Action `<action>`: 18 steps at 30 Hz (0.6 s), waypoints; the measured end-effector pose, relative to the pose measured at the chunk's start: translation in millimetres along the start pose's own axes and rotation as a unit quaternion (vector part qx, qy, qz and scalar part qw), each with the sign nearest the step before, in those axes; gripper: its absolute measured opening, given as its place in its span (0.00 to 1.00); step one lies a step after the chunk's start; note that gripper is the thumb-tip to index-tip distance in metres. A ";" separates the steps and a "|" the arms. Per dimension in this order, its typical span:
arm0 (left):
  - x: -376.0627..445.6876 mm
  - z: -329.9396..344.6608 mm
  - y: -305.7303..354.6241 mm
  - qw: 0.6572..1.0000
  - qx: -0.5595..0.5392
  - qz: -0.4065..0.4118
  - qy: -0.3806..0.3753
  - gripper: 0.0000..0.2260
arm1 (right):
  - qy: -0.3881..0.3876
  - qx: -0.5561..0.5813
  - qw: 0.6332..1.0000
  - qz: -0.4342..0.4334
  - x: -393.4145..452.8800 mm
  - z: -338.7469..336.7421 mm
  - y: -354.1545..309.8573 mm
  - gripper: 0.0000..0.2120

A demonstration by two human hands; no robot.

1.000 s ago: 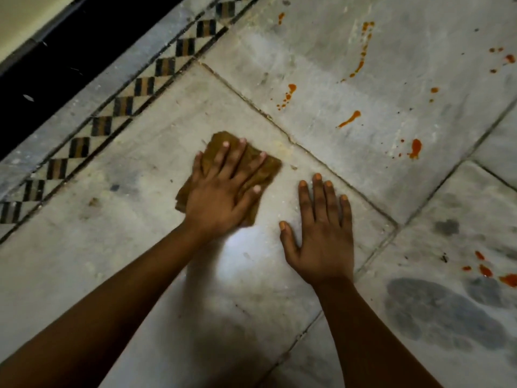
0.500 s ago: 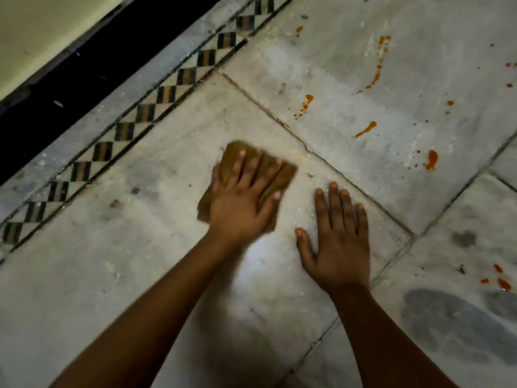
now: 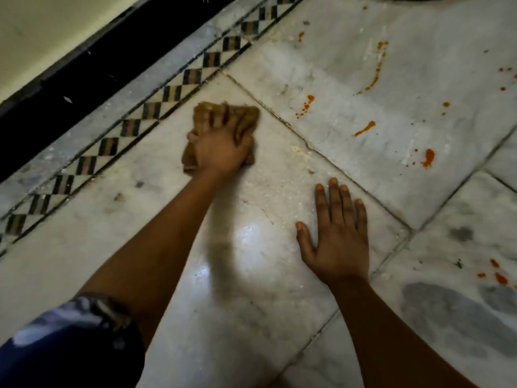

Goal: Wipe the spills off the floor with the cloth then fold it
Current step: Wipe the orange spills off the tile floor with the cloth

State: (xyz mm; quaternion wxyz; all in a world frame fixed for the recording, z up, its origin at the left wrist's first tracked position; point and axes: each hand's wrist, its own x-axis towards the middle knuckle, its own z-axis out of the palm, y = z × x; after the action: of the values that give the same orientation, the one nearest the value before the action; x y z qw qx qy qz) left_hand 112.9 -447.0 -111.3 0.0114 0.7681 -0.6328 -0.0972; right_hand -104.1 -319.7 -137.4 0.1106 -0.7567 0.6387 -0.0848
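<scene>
Cloth (image 3: 246, 119), brown and bunched, lies on the marble floor (image 3: 260, 264) beside the checkered border (image 3: 156, 107), its long axis apparently running from near-left to far-right, though motion blur softens its outline. Left hand (image 3: 221, 147) presses on it, fingers spread over the folds. Right hand (image 3: 338, 242) rests flat, fingers straight. Orange spills (image 3: 428, 157) remain on the adjoining slab.

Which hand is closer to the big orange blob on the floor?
Right. The right hand lies flat on the floor, below-left of the orange blob. The left hand presses the cloth farther left, beyond the tile joint.
</scene>
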 end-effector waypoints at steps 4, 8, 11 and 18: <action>-66.9 -2.2 -2.0 0.998 0.018 0.054 0.001 0.24 | -0.008 0.003 1.000 -0.008 -0.1 -0.6 -1.0 0.33; -112.4 -16.5 -11.3 0.996 -0.017 0.092 0.012 0.21 | -0.037 0.005 0.999 -0.005 -3.6 -10.7 -8.1 0.35; -128.3 -34.1 -20.3 0.993 -0.108 0.035 0.018 0.18 | -0.111 0.052 0.992 0.018 4.2 -35.0 -20.4 0.30; -158.6 -86.2 -0.2 0.775 -0.620 -0.113 -0.057 0.15 | -0.092 0.001 0.996 0.012 -8.8 -115.6 -37.4 0.28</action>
State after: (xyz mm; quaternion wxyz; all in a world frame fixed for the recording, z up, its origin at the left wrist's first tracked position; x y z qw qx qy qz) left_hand 98.7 -301.5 -5.4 0.4374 0.6539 -0.3437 -0.5128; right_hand -101.3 -311.8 -15.8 0.1705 -0.7532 0.6352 -0.0138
